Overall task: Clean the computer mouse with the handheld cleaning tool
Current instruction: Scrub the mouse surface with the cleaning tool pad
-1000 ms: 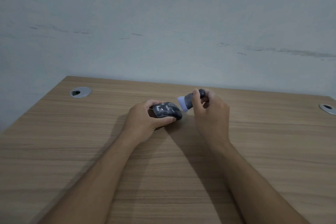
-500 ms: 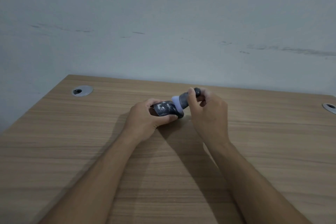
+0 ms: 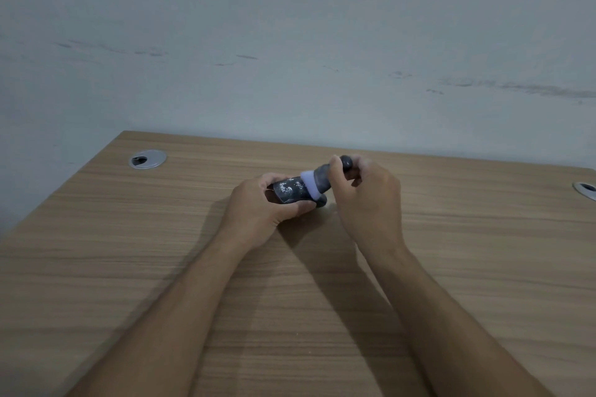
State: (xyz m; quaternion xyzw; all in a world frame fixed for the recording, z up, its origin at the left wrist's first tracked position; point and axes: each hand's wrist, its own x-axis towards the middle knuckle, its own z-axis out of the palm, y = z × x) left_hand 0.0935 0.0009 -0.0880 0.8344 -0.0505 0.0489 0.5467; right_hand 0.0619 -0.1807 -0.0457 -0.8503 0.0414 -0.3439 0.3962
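Note:
A dark computer mouse flecked with white specks rests on the wooden desk near its far middle. My left hand grips the mouse from the left, thumb along its near side. My right hand holds a dark handheld cleaning tool with a pale lilac pad at its tip. That pad presses on the right end of the mouse's top. Part of the tool's body is hidden by my right fingers.
A round metal cable grommet sits in the desk's far left corner, and another grommet shows at the right edge. A grey scuffed wall rises directly behind the desk.
My right hand has brought the tool leftward and down, so its lilac pad went from hovering beside the mouse to pressing on its top. My left hand kept its hold.

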